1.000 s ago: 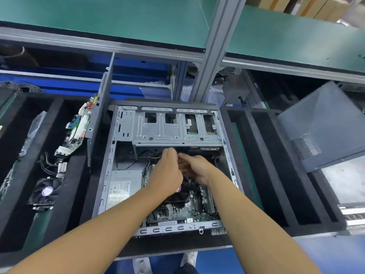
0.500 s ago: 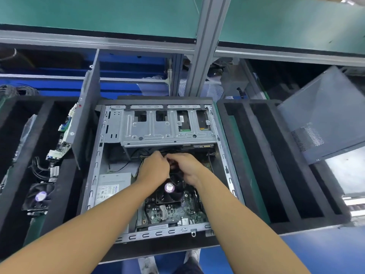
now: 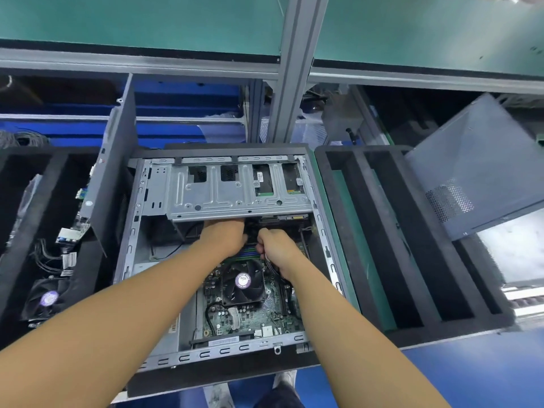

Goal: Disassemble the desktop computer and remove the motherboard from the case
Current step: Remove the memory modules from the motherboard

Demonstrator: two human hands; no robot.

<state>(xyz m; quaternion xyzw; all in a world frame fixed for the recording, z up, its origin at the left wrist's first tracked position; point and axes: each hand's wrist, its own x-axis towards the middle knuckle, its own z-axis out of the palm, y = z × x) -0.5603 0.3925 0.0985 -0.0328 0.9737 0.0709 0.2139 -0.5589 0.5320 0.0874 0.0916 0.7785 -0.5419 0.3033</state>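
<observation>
Grey steel case (image 3: 206,353) lies open on black foam (image 3: 223,373), the motherboard (image 3: 253,318) flat inside it under its fan (image 3: 243,282). My left hand (image 3: 225,235) reaches beneath the drive cage (image 3: 235,192), fingers hidden, so I cannot tell its grip. My right hand (image 3: 278,251), just beside it, curls round dark cables (image 3: 272,270).

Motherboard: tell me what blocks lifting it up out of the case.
The metal drive cage overhangs the far edge of the motherboard, where the left hand reaches under it. Black cables, gripped by the right hand, run down the board's right side. Whether they are plugged in cannot be told.
</observation>
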